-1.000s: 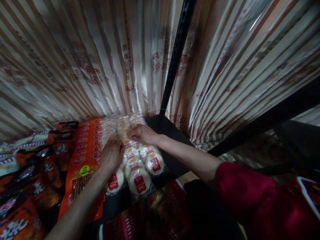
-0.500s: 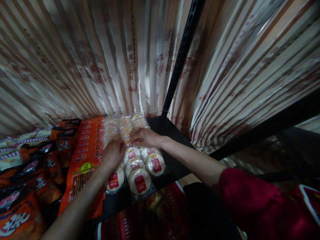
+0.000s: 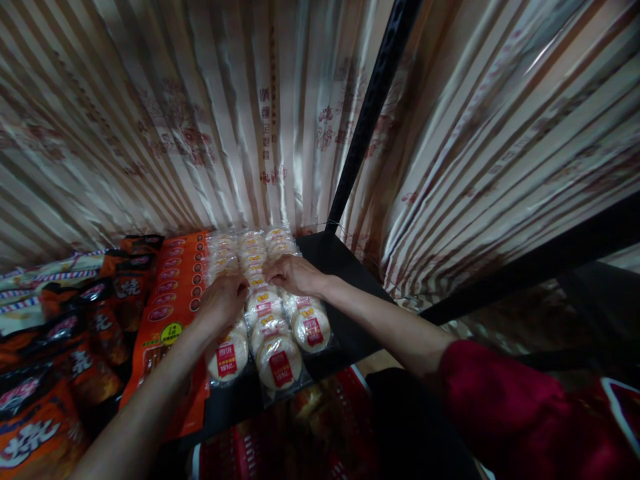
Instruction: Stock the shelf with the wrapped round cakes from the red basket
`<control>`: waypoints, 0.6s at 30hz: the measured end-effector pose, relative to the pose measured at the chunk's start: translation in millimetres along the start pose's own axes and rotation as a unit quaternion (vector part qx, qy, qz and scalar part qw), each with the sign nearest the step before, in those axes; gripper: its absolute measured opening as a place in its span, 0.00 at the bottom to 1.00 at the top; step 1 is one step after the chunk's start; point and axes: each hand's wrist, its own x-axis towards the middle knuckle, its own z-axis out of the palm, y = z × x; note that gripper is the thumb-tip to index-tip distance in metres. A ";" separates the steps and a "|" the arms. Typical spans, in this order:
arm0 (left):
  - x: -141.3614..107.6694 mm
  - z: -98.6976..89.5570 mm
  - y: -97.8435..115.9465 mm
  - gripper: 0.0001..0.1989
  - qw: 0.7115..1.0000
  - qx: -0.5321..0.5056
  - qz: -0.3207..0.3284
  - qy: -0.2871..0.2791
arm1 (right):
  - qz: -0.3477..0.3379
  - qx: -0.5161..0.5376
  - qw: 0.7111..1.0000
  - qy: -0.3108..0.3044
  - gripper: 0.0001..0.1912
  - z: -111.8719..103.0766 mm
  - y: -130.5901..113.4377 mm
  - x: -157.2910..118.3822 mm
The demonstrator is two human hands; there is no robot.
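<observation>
Clear-wrapped packets of round white rice crackers [image 3: 280, 363] lie overlapped in three columns on a black shelf [image 3: 345, 320]. My left hand [image 3: 224, 297] rests over the left column, its fingers curled and pressed together on the packets there. Across the middle column, my right hand [image 3: 291, 273] is also closed, its fingertips pinched at a rice cracker packet. Both sets of fingertips are partly hidden and dim. A narrow gap separates the hands, with middle-column packets showing between them.
Left of the crackers lie flat orange snack packs [image 3: 167, 287], then orange and black bags [image 3: 35, 427]. A black metal post [image 3: 363, 140] rises at the back corner. Pleated, printed curtains [image 3: 225, 120] hang behind. Red packages [image 3: 345, 420] sit below the shelf's front edge.
My left hand has shifted slightly left, so the gap between the hands is wider. My right hand stays nearly in place. The view has moved a little.
</observation>
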 end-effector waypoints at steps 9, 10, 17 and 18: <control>2.1 3.9 0.0 0.09 0.999 0.029 -0.003 0.035 | 0.007 -0.006 1.000 0.015 0.09 -0.4 -0.8 4.2; 2.0 4.2 -0.3 0.09 0.999 0.028 -0.005 0.036 | 0.007 -0.007 1.000 0.016 0.09 0.4 -0.3 4.4; -0.5 2.9 2.6 0.09 0.998 0.044 0.000 0.055 | 0.012 -0.010 0.998 0.053 0.08 8.9 5.3 6.0; -0.6 3.2 2.6 0.09 0.997 0.048 0.004 0.056 | 0.008 -0.011 0.998 0.057 0.08 10.2 5.8 6.2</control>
